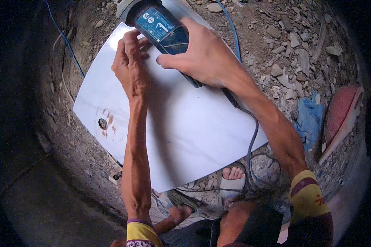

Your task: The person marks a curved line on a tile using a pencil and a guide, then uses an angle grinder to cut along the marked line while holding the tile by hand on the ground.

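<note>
My right hand (202, 53) is wrapped round the dark body of an angle grinder (156, 25), thumb on the near side and fingers on the far side. The grinder's metal head is at the top edge of the view, partly cut off. My left hand (132, 61) is closed with bent fingers against the left side of the grinder near its head; some fingertips are hidden beneath the body. Below both hands lies a large white tile (193, 127) with faint grey veining. Near its left corner is a round hole (102, 124) with reddish-brown smears about it.
The grinder's black cable (253, 140) runs down past the tile to my sandalled foot (232, 181). Stone rubble (288, 61) covers the ground. At right lie a blue cloth (309, 119) and a red rounded object (342, 111). Blue cables (233, 31) cross behind; a socket (114, 177) lies left.
</note>
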A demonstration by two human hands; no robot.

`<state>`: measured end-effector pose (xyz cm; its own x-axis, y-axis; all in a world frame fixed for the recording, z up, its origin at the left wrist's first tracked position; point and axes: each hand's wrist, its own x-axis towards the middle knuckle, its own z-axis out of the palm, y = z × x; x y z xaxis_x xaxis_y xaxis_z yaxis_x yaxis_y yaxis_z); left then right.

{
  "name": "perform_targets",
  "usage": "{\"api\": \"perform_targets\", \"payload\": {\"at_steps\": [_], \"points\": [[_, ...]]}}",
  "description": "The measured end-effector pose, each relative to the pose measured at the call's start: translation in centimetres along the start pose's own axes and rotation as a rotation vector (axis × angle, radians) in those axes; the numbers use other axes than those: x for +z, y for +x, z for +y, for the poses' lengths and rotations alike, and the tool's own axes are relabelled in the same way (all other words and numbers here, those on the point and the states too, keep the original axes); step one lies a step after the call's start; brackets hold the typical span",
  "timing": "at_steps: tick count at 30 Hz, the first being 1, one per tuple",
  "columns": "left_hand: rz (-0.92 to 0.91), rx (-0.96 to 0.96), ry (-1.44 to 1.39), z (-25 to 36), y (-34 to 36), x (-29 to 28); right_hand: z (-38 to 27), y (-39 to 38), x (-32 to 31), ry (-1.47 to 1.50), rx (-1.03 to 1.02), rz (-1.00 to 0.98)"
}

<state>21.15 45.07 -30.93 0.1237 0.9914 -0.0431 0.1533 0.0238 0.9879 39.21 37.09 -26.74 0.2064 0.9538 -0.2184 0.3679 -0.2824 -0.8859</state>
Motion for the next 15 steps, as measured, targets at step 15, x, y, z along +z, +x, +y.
{"api": "perform_targets", "payload": {"at_steps": [15], "points": [[-0.025,0.063,0.214,-0.5,0.5,0.2,0.6,2.3,0.6,0.011,-0.042,0.023]]}}
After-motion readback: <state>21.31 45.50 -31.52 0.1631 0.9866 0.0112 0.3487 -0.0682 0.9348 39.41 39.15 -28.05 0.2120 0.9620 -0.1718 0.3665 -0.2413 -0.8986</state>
